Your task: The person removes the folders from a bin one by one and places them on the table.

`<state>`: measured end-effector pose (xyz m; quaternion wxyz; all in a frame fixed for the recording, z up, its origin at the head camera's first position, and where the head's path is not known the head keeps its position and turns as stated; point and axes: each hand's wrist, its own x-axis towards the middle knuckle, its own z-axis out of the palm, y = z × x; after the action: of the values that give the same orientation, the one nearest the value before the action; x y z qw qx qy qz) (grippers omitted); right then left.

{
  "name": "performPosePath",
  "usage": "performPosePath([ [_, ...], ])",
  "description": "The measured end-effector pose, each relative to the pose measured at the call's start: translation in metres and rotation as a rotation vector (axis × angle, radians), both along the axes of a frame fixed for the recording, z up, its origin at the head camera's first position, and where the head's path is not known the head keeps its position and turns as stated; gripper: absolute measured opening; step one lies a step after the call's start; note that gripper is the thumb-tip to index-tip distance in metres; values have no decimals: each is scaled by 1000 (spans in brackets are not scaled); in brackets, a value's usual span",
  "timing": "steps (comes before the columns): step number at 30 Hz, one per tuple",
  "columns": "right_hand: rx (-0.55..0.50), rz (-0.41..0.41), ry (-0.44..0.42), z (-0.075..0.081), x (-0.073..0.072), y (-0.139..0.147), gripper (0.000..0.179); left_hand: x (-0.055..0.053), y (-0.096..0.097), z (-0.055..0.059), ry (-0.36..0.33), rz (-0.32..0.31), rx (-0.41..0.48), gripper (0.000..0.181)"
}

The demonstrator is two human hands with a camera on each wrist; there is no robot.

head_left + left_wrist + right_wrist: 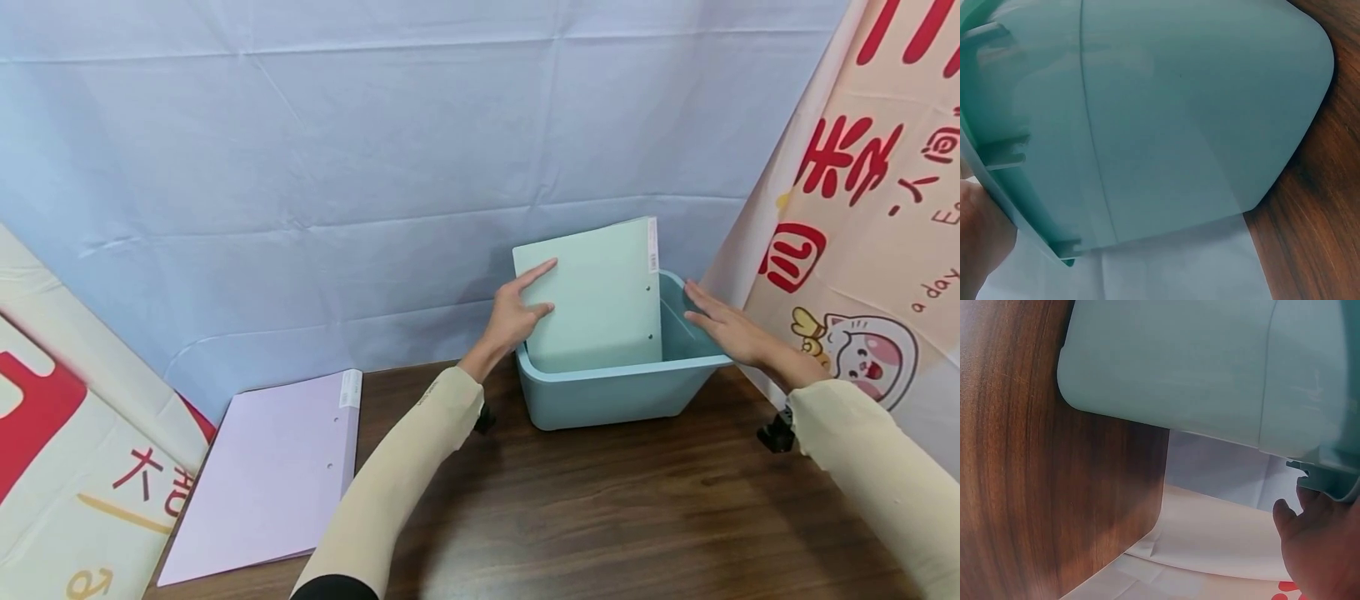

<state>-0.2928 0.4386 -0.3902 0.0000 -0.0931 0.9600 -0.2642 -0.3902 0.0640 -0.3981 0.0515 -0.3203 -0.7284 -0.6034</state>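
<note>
Head view, my left hand (512, 317) laying straight, spread fingers (538, 272) against a flat mint-green folder (600, 308) tilted in a light-blue plastic bin (615, 397), my right hand (729, 329) straight-fingered at its rim

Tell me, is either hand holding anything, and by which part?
The left hand touches the green folder near its left edge; whether it grips cannot be told. The right hand lies at the right rim of the bin, no grip showing.

The left grip (512, 315) was at the bin's (615, 402) left end, index finger (536, 274) and thumb (542, 310) spread. The right grip (729, 329), fingers (703, 297) straight, was at its right end.
</note>
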Motion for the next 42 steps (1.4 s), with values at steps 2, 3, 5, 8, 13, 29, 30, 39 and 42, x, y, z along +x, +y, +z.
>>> performPosePath([
  [2, 6, 1, 2, 0, 0, 0, 72, 1, 0, 0, 0, 6, 16, 74],
  [3, 10, 0, 2, -1, 0, 0, 72, 2, 0, 0, 1, 9, 25, 74],
  [5, 12, 2, 5, -1, 1, 0, 72, 3, 0, 0, 6, 14, 38, 74],
  [8, 19, 3, 9, -2, 0, 0, 71, 5, -1, 2, 17, 20, 52, 74],
  [13, 35, 2, 1, -4, 1, 2, 71, 7, -1, 5, 23, 33, 70, 75],
  [29, 44, -13, -32, 0, 0, 0, 75, 14, -9, 28, 127, 68, 121, 73],
  [30, 43, -13, -32, 0, 0, 0, 74, 14, -9, 29, 128, 66, 129, 73],
  [39, 48, -10, -25, 1, -2, 1, 74, 18, -14, 39, 134, 68, 213, 73],
  [42, 42, 0, -16, 1, -2, 2, 74, 19, -16, 42, 144, 73, 233, 73],
])
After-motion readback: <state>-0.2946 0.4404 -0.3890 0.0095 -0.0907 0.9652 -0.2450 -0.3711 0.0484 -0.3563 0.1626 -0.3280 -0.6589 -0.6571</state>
